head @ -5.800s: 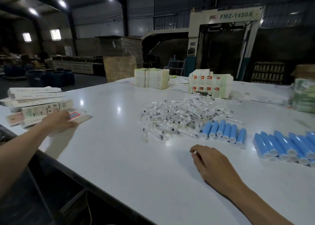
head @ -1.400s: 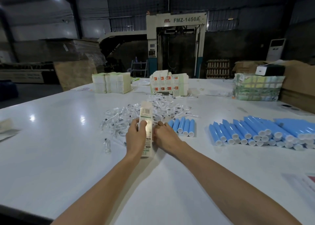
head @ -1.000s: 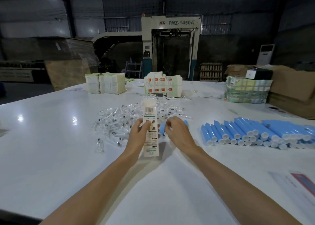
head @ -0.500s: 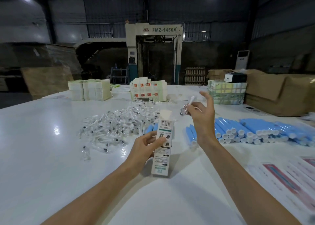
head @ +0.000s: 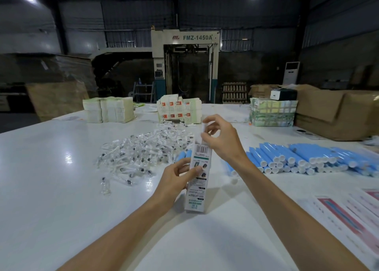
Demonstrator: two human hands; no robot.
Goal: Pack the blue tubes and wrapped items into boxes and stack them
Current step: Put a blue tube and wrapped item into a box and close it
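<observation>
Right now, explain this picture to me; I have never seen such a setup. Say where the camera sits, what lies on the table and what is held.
No robot here: a person works with bare hands, filmed by a camera on their head looking down. On the white table lie a pile of clear wrapped items, rows of blue tubes and, farther back, stacks of flat cartons. The left hand holds a box upright; the right hand pinches a small white item over its top.
</observation>
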